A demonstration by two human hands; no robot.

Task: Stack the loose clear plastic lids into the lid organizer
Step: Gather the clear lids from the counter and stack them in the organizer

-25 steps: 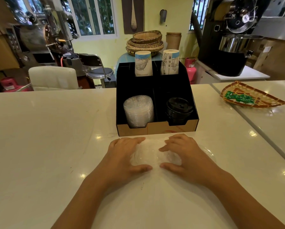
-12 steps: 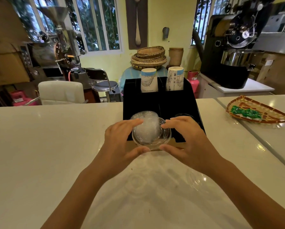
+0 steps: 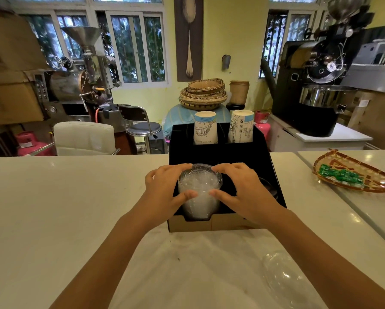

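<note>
The black lid organizer (image 3: 222, 224) stands on the white counter straight ahead. A stack of clear plastic lids (image 3: 199, 188) fills its front left compartment. My left hand (image 3: 164, 192) grips the left side of the top lids and my right hand (image 3: 240, 192) grips the right side, thumbs at the front, fingers at the back. Black lids (image 3: 270, 189) lie in the front right compartment, mostly hidden by my right hand. A loose clear lid (image 3: 280, 277) lies on the counter near my right forearm.
Two upside-down paper cups (image 3: 206, 128) stand in the organizer's back slots. A woven tray (image 3: 352, 175) with green packets lies on the counter to the right. Coffee roasters, a chair and baskets stand behind the counter.
Both hands picked clear lids up from the counter, carried them forward and set them down onto the stack in the organizer's front left compartment.
</note>
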